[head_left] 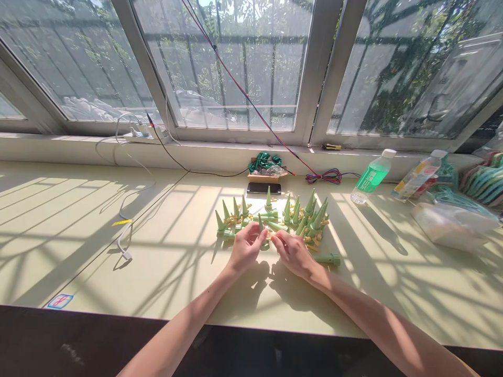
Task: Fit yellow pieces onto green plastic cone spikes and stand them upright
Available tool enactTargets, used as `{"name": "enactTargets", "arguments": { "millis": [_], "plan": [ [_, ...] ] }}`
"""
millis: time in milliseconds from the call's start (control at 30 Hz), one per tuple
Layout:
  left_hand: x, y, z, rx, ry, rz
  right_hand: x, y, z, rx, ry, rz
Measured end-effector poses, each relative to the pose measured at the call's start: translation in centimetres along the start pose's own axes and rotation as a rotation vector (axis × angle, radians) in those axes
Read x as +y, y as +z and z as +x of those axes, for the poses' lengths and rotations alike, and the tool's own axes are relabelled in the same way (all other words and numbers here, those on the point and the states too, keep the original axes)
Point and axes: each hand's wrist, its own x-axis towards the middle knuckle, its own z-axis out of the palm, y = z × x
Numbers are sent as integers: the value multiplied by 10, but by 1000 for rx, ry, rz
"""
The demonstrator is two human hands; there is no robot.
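My left hand [247,246] is closed around a green cone-shaped plastic piece [260,223], its pointed tip up above the fingers. Close by on the right, my right hand [293,252] pinches a small pale yellow piece [269,236] against the cone's side; its exact shape is too small to make out. Beyond both hands, several green cones [316,217] stand on the table among small yellow pieces [312,241]. A green tube-like part [328,259] lies beside my right wrist, and another [267,215] lies behind my hands.
A dark phone [264,188] lies in front of a small box [267,170] with green material. Bottles [371,178] and a plastic bag [451,225] are on the right. Cables [324,176] run along the sill; a white cable [124,251] hangs over the table [165,283] at left.
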Motion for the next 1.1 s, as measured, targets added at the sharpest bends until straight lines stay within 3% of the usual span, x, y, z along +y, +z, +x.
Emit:
{"name": "enactTargets", "arguments": {
  "millis": [167,500,1100],
  "plan": [
    [2,0,3,58,-49,-20,0,1,1,-9,3,12],
    [2,-2,0,-9,-29,21,-1,-1,1,-39,-59,6],
    [2,-2,0,-18,-28,32,1,0,0,-55,-2,12]
  ]
}}
